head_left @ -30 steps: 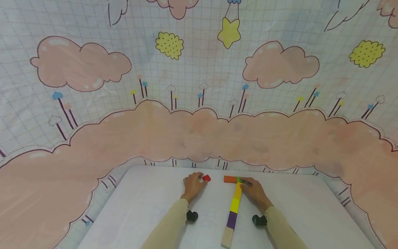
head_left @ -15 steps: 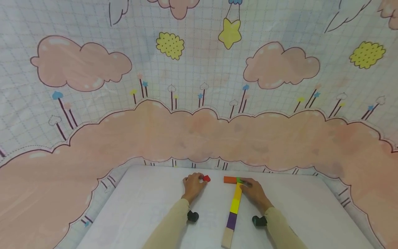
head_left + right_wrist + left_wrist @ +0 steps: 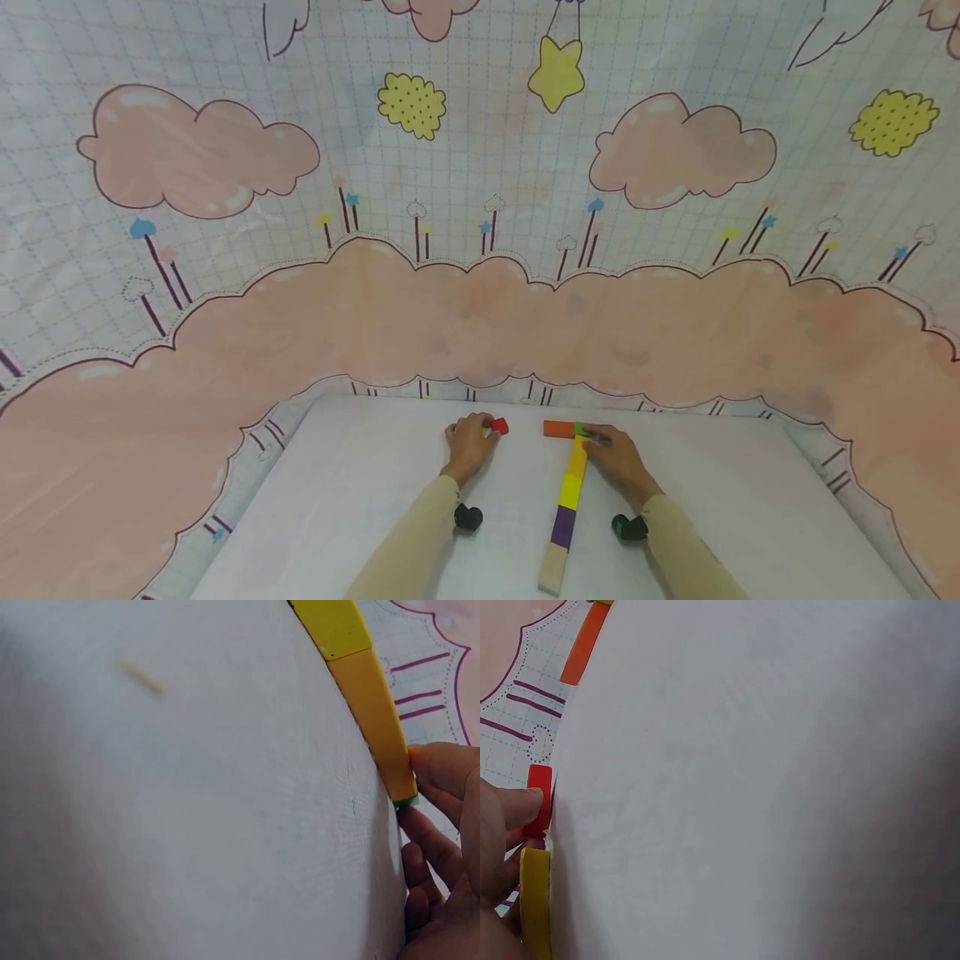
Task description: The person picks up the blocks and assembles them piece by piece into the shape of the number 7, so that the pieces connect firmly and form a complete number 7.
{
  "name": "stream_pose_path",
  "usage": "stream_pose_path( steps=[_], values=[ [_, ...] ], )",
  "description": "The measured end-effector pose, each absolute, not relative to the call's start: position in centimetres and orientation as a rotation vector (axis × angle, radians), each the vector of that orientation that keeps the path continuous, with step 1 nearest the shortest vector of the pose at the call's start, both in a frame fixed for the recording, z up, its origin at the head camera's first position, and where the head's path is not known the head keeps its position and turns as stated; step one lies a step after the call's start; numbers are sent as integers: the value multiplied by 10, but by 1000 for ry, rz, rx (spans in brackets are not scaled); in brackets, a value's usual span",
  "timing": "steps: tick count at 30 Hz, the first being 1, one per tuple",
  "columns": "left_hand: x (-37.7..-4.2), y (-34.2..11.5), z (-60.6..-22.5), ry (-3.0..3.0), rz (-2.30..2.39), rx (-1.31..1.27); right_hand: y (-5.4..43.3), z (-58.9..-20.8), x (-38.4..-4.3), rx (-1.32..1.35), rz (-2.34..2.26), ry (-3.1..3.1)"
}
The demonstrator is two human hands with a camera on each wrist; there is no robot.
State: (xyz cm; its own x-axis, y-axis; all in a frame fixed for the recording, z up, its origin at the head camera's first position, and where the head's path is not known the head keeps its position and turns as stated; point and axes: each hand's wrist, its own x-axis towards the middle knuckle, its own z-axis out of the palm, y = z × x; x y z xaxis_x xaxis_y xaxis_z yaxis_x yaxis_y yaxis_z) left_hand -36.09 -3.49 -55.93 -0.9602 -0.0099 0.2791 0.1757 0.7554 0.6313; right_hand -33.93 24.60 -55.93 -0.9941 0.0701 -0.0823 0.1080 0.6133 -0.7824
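At the table's far side, my left hand pinches a small red block, its thumb flat against one face. A yellow block stands close by the same fingers in the left wrist view. My right hand has its thumb at the end of an amber block and a finger at a small green block, gripping that corner. Much of the green block is hidden. Left of it lies an orange block. Toward me the row runs on through yellow, purple and plain wood blocks.
The blocks lie on a white table. Behind its far edge hangs a printed cloth with clouds and stars. Dark wrist cameras sit at both sleeve cuffs, the left camera and the right camera.
The head view has shifted very slightly. Both hands and the blocks keep practically the same places.
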Motion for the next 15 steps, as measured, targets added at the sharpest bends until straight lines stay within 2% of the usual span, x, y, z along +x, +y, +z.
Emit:
stream_pose_path(
  steps=[15],
  values=[
    [-359, -35, -553, -2714, -1043, -150, 248, -561, -342, 116, -1348, 2811]
  ],
)
